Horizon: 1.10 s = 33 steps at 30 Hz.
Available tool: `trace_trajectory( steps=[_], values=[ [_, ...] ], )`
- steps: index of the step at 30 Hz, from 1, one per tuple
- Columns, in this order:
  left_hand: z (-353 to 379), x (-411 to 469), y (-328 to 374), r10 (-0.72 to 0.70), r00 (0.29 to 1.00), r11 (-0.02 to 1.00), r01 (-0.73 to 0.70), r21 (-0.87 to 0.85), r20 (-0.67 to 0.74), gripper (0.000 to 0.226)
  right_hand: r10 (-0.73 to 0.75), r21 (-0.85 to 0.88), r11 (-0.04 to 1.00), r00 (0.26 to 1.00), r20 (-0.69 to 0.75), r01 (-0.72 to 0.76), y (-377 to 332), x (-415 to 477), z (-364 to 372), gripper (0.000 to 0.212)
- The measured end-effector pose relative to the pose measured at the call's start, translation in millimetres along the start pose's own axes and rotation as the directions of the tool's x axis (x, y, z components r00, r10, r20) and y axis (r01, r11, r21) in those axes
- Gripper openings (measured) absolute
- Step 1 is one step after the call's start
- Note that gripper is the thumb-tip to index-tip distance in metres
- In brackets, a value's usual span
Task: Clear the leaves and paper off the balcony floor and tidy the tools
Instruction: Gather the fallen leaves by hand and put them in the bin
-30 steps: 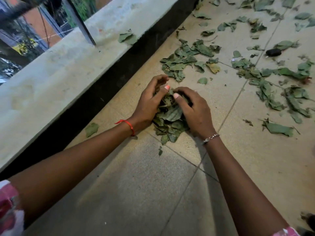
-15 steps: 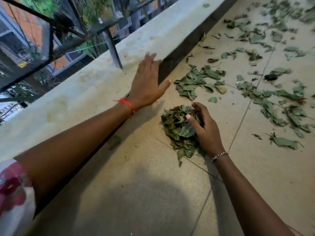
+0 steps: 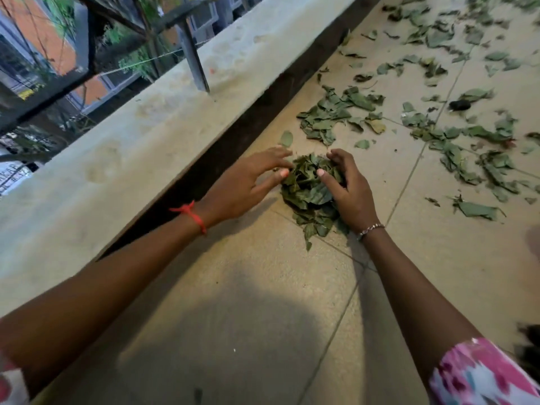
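Note:
A small heap of green leaves [image 3: 309, 191] lies on the beige tiled balcony floor [image 3: 248, 302]. My left hand [image 3: 245, 182], with a red thread at the wrist, is at the heap's left side, fingers spread and touching its edge. My right hand [image 3: 347, 188], with a thin bracelet, curls over the heap's right side, thumb pressed into the leaves. A second loose cluster of leaves [image 3: 336, 115] lies just beyond the heap. Many more leaves [image 3: 467, 150] are scattered to the right and far across the floor.
A low concrete parapet [image 3: 131, 135] with a dark base runs along the left, a metal railing post [image 3: 193, 59] rising from it. A small dark object [image 3: 460, 105] lies among the leaves at the right. A lone leaf [image 3: 286, 138] sits near the wall.
My left hand has come down from the parapet ledge back to the left side of the heap. My right hand has stayed on the heap.

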<state>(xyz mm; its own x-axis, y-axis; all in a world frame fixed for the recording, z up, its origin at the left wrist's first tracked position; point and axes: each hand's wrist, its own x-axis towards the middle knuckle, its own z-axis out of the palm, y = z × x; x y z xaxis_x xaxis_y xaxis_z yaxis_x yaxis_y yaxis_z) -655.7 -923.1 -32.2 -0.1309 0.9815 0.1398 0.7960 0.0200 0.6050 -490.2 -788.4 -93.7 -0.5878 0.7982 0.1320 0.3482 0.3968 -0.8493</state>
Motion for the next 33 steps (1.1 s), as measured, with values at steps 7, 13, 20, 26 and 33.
trace_trajectory(
  steps=[7, 13, 20, 26, 33],
  values=[
    [50.5, -94.4, -8.6, -0.538, 0.824, 0.813, 0.563, 0.149, -0.178, 0.066, -0.014, -0.092, 0.996, 0.999, 0.04, 0.018, 1.1, 0.5, 1.3, 0.065],
    [50.9, -72.2, -5.1, -0.509, 0.845, 0.856, 0.517, 0.005, -0.163, 0.068, -0.054, -0.163, 0.984, 0.996, 0.076, 0.066, -4.0, -7.4, 3.0, 0.064],
    [36.6, -35.9, 8.4, -0.325, 0.897, 0.938, 0.266, -0.224, -0.299, 0.044, -0.068, -0.146, 0.986, 0.995, 0.077, 0.078, -4.9, -12.4, 3.9, 0.062],
    [62.3, -32.2, -10.8, -0.512, 0.851, 0.829, 0.525, 0.193, -0.116, 0.07, -0.075, -0.166, 0.982, 0.994, 0.086, 0.088, -6.3, -12.5, 3.3, 0.061],
    [58.2, 35.9, -3.0, -0.432, 0.9, 0.88, 0.406, -0.247, -0.062, 0.071, -0.082, -0.137, 0.987, 0.995, 0.05, 0.088, -4.1, -10.7, 5.7, 0.055]
  ],
)
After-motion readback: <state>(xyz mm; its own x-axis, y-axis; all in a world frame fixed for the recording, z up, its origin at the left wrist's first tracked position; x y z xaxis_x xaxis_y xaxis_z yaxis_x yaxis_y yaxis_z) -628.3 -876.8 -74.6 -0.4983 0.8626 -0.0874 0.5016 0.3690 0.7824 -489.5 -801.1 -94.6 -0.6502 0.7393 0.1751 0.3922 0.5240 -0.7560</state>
